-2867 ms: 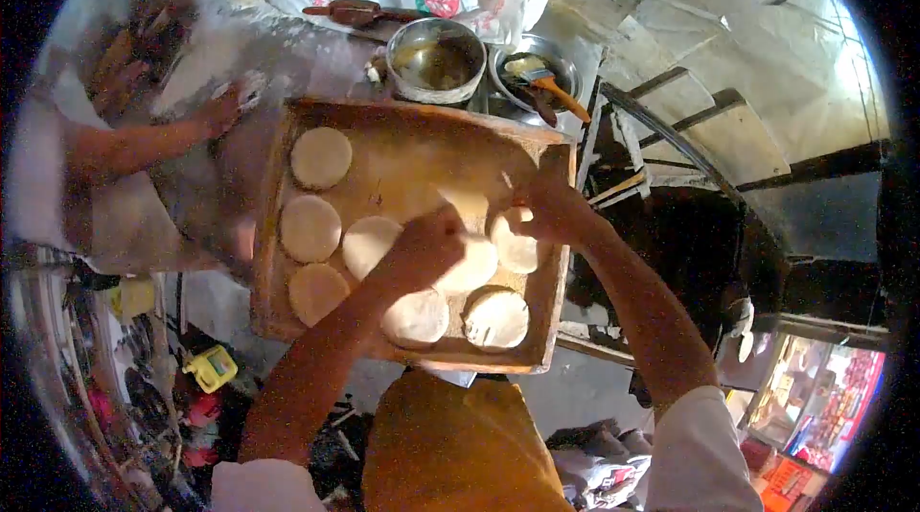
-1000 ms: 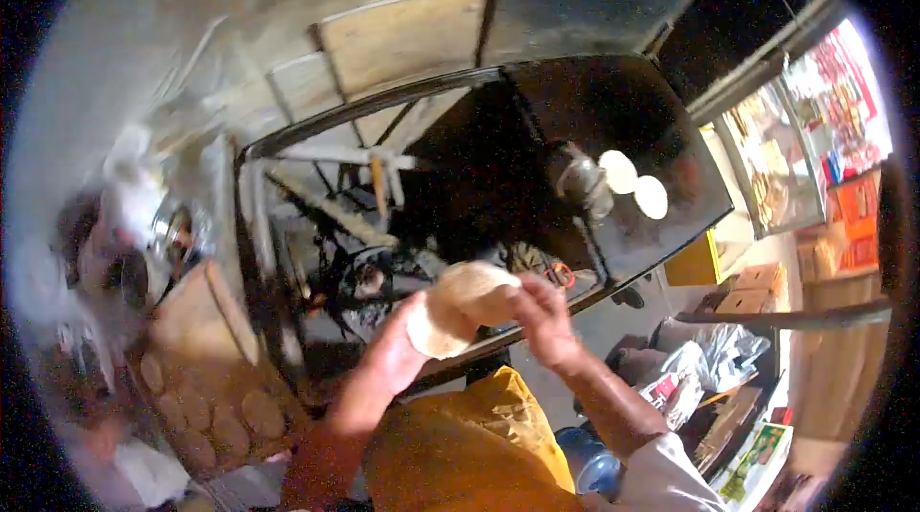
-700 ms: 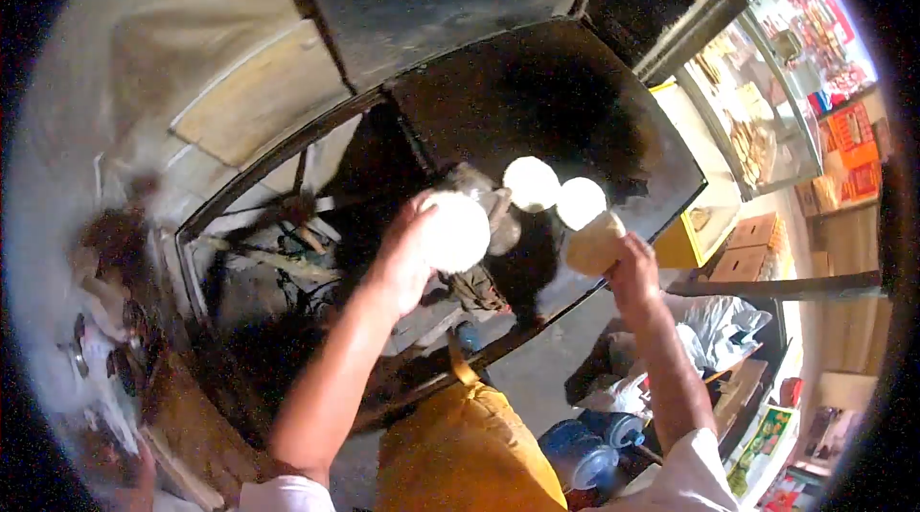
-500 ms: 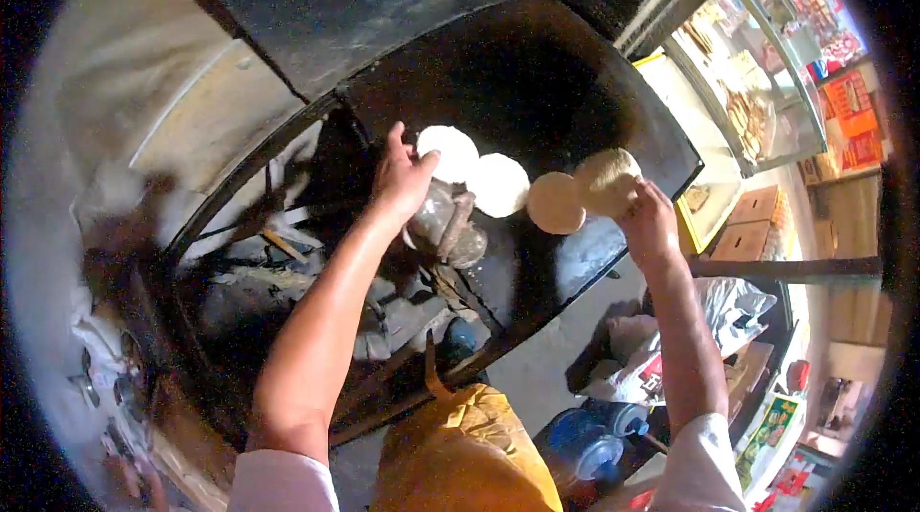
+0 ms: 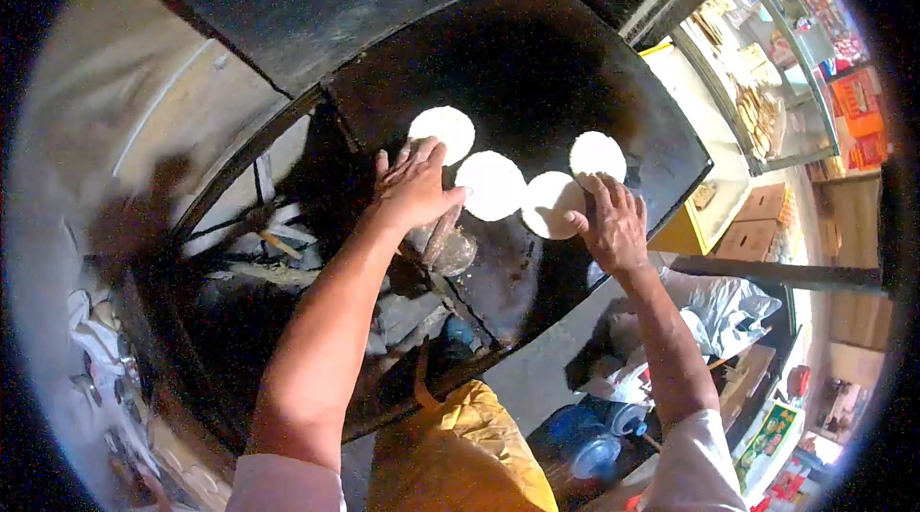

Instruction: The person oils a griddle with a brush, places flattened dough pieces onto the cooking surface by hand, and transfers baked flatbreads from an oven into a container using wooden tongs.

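Observation:
Several round white flatbreads lie in a zigzag row on a dark griddle (image 5: 460, 71). My left hand (image 5: 414, 188) is spread, its fingertips at the lower edge of the leftmost flatbread (image 5: 447, 128) and its thumb at the left rim of the second flatbread (image 5: 492, 184). On the right, my right hand (image 5: 613, 222) has its fingers stretched out and apart. Those fingers reach the lower edge of the far right flatbread (image 5: 597, 153), while the thumb is by the third flatbread (image 5: 549, 203). Neither hand grips anything.
Below my left hand sits a greyish rounded object (image 5: 454, 255) with a brown piece across it. Burnt wood and ash (image 5: 278, 272) lie beneath the griddle's open left side. A glass display case (image 5: 757, 81), white bags (image 5: 714, 311) and blue water jugs (image 5: 596, 454) are at the right.
My right hand has let go of the flatbread it held tilted; that one now lies flat on the griddle. My left hand has shifted slightly right and down, near the two left flatbreads.

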Available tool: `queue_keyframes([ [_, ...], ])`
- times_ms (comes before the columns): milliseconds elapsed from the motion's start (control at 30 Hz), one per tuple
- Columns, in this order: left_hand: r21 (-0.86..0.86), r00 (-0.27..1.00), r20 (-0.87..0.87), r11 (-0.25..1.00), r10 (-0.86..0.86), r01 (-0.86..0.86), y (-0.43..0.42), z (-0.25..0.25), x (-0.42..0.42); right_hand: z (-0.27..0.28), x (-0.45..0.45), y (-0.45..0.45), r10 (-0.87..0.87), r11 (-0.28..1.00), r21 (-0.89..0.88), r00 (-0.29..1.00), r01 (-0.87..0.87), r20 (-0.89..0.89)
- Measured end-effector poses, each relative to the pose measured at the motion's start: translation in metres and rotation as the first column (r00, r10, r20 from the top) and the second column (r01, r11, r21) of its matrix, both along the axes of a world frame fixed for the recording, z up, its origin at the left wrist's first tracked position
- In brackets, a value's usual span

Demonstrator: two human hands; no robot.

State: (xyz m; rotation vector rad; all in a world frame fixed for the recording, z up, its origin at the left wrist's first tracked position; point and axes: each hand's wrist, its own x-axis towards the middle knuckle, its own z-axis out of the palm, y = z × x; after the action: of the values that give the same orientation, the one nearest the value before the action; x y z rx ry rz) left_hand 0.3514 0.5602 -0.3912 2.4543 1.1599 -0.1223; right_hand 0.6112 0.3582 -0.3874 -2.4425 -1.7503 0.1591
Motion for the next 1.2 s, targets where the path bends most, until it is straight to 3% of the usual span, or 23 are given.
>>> queue_keyframes([
  [100,0.203,0.976,0.216,0.978,0.008,-0.053,-0.022,0.010,-0.019,0.011,-0.029,-0.012,0.187,0.968,0.166,0.982,-0.186,0.012],
  [167,0.233,0.939,0.340,0.972,-0.050,-0.032,-0.053,0.032,-0.043,-0.003,-0.041,-0.019,0.298,0.955,-0.023,0.952,-0.297,0.070],
  [233,0.234,0.956,0.285,0.972,-0.070,0.001,-0.097,0.042,-0.077,-0.010,-0.044,-0.015,0.286,0.958,-0.016,0.958,-0.286,0.034],
  [300,-0.049,0.858,0.513,0.998,0.003,0.026,-0.145,0.050,-0.121,0.011,-0.064,-0.003,0.291,0.951,0.112,0.957,-0.287,-0.018],
  [367,-0.244,0.828,0.555,0.967,0.075,0.077,-0.201,0.050,-0.169,0.026,-0.101,0.000,0.344,0.905,0.258,0.939,-0.339,0.025],
  [433,-0.183,0.819,0.564,0.983,0.105,0.001,-0.271,0.029,-0.214,0.036,-0.155,-0.003,0.394,0.896,0.267,0.912,-0.354,-0.114],
  [467,-0.258,0.804,0.565,0.965,0.184,-0.039,-0.301,0.027,-0.239,0.044,-0.187,-0.006,0.483,0.859,0.282,0.859,-0.427,-0.171],
  [500,-0.331,0.778,0.574,0.941,0.257,-0.066,-0.329,0.026,-0.265,0.049,-0.222,-0.012,0.510,0.847,0.242,0.851,-0.473,-0.121],
  [567,-0.465,0.779,0.468,0.866,0.418,-0.186,-0.381,0.002,-0.320,0.050,-0.301,-0.029,0.641,0.753,0.324,0.749,-0.572,-0.168],
  [600,-0.337,0.706,0.553,0.894,0.442,-0.296,-0.389,0.033,-0.351,0.054,-0.345,-0.042,0.677,0.731,0.305,0.704,-0.610,-0.214],
  [700,-0.299,0.631,0.532,0.822,0.565,-0.484,-0.445,0.030,-0.457,0.068,-0.482,-0.089,0.754,0.646,0.276,0.536,-0.712,-0.380],
  [733,-0.279,0.615,0.549,0.818,0.566,-0.503,-0.454,0.027,-0.511,0.065,-0.527,-0.099,0.812,0.547,0.299,0.409,-0.782,-0.416],
  [800,-0.529,0.577,0.431,0.712,0.694,-0.462,-0.481,0.020,-0.632,0.009,-0.606,-0.133,0.829,0.414,0.260,0.244,-0.872,-0.502],
  [867,-0.491,0.482,0.331,0.585,0.811,-0.646,-0.511,0.037,-0.698,-0.004,-0.666,-0.159,0.813,0.358,0.190,0.205,-0.914,-0.545],
  [900,-0.303,0.398,0.317,0.490,0.861,-0.817,-0.521,0.050,-0.727,-0.004,-0.705,-0.163,0.863,0.234,0.221,0.097,-0.947,-0.495],
  [933,-0.173,0.422,0.373,0.509,0.826,-0.843,-0.537,0.039,-0.769,0.005,-0.744,-0.165,0.898,0.106,0.249,-0.015,-0.963,-0.441],
  [967,-0.047,0.450,0.417,0.513,0.790,-0.857,-0.548,0.026,-0.800,0.015,-0.771,-0.168,0.896,0.109,0.233,-0.006,-0.966,-0.444],
  [1033,0.045,0.461,0.246,0.465,0.853,-0.884,-0.517,0.073,-0.845,0.036,-0.820,-0.173,0.932,0.167,0.251,0.070,-0.954,-0.356],
  [1067,0.028,0.464,0.257,0.473,0.848,-0.881,-0.506,0.080,-0.860,0.038,-0.838,-0.172,0.932,0.176,0.232,0.086,-0.957,-0.353],
  [1167,0.078,0.529,0.317,0.534,0.788,-0.842,-0.475,0.086,-0.891,0.025,-0.863,-0.165,0.879,0.158,-0.147,0.207,-0.977,-0.430],
  [1200,0.097,0.543,0.332,0.544,0.772,-0.833,-0.468,0.084,-0.898,0.015,-0.865,-0.163,0.946,0.147,-0.018,0.146,-0.989,-0.289],
])
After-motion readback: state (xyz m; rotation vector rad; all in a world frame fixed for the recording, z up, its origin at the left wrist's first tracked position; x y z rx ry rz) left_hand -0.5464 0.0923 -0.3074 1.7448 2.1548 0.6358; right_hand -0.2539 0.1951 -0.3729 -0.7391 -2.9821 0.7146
